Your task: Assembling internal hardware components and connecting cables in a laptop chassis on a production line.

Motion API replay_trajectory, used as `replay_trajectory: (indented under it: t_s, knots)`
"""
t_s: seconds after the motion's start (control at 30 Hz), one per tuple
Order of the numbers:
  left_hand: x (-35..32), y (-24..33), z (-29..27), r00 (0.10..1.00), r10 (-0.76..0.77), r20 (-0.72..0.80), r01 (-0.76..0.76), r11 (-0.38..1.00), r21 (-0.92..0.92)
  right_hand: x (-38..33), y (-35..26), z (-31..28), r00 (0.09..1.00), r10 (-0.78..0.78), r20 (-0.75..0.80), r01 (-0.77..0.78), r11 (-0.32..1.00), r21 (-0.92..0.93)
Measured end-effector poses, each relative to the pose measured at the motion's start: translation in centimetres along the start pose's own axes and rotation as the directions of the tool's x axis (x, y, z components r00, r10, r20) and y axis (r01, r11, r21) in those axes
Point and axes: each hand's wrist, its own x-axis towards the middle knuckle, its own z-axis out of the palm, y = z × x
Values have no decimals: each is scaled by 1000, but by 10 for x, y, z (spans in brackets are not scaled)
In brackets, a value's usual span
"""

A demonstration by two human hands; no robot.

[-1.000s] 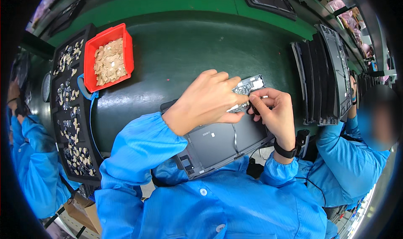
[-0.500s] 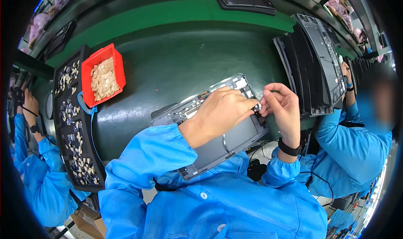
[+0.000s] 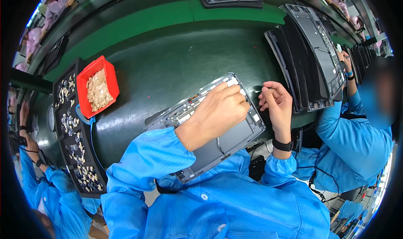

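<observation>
Head view: left hand (image 3: 220, 111) over an opened grey device casing (image 3: 236, 135), fingers bent, grip on anything impossible to tell. Right hand (image 3: 277, 104) just beyond the casing's right edge, fingers loosely curled, hold likewise unclear. Casing aslant at the near edge of the green bench (image 3: 168, 67), circuit parts (image 3: 184, 117) along its far side. Leftward, red bin (image 3: 111, 77) of beige pieces (image 3: 98, 91) beside a black tray (image 3: 93, 156); rightward, leaning stack of similar casings (image 3: 315, 50).
</observation>
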Motion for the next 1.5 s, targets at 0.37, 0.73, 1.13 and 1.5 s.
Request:
replay_trajectory:
  t_s: [0.37,0.73,1.13,1.5]
  knots:
    - [2,-2,2,1000,23,-1,-23,997,75,0,0,1,1000,0,-12,0,1000,0]
    - [2,-6,10,999,-15,-49,13,998,-57,-3,-1,3,1000,0,-21,0,1000,-29]
    - [-5,29,-2,978,-183,102,158,964,213,-11,-9,8,999,-39,35,47,956,-290]
    - [-43,71,25,983,-179,42,164,956,244,-48,-30,26,989,-5,150,86,835,-544]
